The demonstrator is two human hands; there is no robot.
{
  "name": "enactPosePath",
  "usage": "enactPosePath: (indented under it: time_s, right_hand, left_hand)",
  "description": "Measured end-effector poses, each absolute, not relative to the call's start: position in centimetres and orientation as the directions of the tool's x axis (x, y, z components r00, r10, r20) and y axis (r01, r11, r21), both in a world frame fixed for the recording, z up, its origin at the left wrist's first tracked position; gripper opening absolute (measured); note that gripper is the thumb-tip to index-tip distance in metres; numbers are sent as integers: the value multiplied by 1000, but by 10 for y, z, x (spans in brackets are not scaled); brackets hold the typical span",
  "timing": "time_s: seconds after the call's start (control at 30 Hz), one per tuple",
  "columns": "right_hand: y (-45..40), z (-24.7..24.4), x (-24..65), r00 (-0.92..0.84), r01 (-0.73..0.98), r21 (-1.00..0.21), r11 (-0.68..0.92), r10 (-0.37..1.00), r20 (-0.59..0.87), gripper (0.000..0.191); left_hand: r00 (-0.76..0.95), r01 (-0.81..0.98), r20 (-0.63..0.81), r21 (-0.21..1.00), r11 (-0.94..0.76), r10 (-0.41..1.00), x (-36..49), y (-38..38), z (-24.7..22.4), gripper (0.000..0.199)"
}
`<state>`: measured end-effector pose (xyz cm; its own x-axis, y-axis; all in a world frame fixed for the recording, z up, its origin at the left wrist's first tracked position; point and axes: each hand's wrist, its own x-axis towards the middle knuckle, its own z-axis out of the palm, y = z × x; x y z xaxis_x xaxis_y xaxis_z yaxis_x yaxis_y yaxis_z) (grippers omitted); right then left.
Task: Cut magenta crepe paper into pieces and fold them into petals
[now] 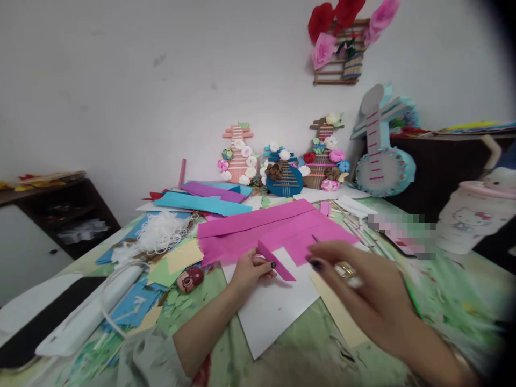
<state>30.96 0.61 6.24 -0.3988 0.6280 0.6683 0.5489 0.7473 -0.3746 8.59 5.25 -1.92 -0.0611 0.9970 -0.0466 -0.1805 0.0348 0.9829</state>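
A narrow folded strip of magenta paper (277,262) is pinched in my left hand (253,271), over a white sheet (274,317). My right hand (358,293) is raised to the right of it, blurred, thumb and forefinger close together. A thin dark pointed tip (315,238) shows just beyond those fingers; what they hold is too small to make out. Behind both hands lies a large magenta sheet (258,228) with a folded upper edge. Beneath my right hand is a cream paper piece (336,312).
Paper-flowered instrument models (284,177) stand along the wall. White string (165,231), a red-brown rounded object (190,279) and a white power strip (92,312) lie left. Thin sticks (363,231) and a lidded cup (471,215) are right.
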Motion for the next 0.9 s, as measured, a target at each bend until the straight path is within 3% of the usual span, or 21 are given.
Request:
enactPosePath:
  time_s: [0.07, 0.17, 0.3, 0.57, 0.9]
  right_hand:
    - [29, 57, 289, -471, 554, -463, 692, 719, 512, 27]
    - [56, 30, 272, -527, 495, -689, 529, 814, 246, 31]
    - [66, 3, 269, -506, 353, -872, 338, 853, 126, 23]
    - [68, -1, 277, -512, 329, -903, 275, 856, 73, 7]
    - [85, 13, 289, -521, 311, -937, 158, 853, -29, 10]
  left_hand:
    - [-13, -172, -53, 984, 50, 998, 87, 50, -17, 44]
    - [44, -166, -56, 984, 63, 997, 90, 48, -14, 48]
    - [71, -159, -53, 985, 64, 996, 92, 46, -14, 47]
    - [31, -189, -12, 982, 18, 999, 87, 48, -14, 40]
    - [-94, -312, -30, 950, -1, 995, 77, 54, -7, 40]
